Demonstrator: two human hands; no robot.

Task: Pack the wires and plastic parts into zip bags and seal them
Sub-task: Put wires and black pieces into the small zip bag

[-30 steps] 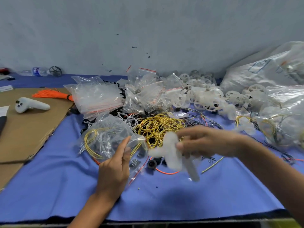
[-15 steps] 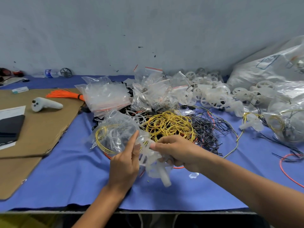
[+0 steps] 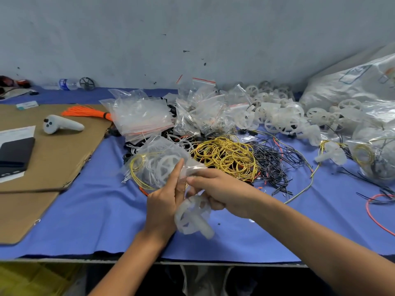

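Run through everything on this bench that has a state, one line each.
Zip bag, unsealed, holding yellow wire and a wheel part, pinched by left hand.
White plastic part, outside the bag, gripped by right hand.
Spare zip bags, piled, empty.
Yellow wire coils, loose, unbagged.
Black wires, loose tangle.
Water bottle, lying on its side.

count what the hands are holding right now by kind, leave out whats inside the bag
zip bag: 1, held by the left hand
white plastic part: 1, gripped by the right hand
total: 2
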